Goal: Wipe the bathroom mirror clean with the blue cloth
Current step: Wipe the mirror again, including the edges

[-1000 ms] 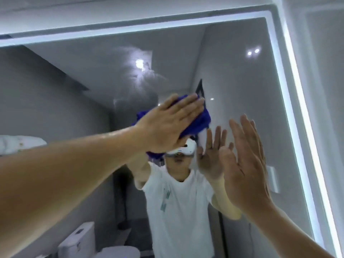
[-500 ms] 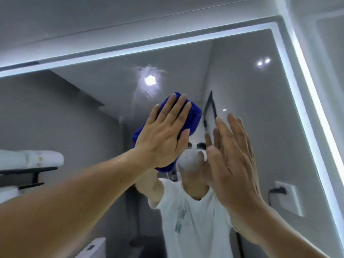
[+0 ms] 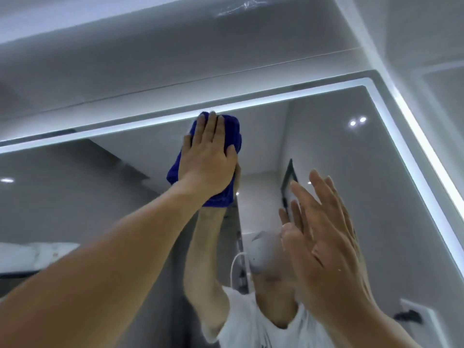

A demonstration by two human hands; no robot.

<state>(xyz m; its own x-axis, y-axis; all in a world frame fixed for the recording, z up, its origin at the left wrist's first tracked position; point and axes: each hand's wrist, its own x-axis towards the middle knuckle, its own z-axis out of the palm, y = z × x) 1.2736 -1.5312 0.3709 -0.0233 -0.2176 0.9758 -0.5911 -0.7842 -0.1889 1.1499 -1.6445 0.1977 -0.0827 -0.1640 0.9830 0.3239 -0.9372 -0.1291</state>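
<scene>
Left hand (image 3: 208,156) had swept the blue cloth (image 3: 234,136) up from mid-mirror (image 3: 326,146) to the lit top strip (image 3: 288,100). That likely covers the top band, with the sides and lower glass left. Cloth was pinned flat under straight left fingers. Right hand (image 3: 324,247) was splayed open, well apart lower right, apparently braced on the glass.

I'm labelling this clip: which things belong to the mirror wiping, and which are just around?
In use: crumpled dark blue cloth; left hand pressing it; light-edged wall mirror; raised right hand.
Just around: reflected white wall socket plate; reflected white towels.
</scene>
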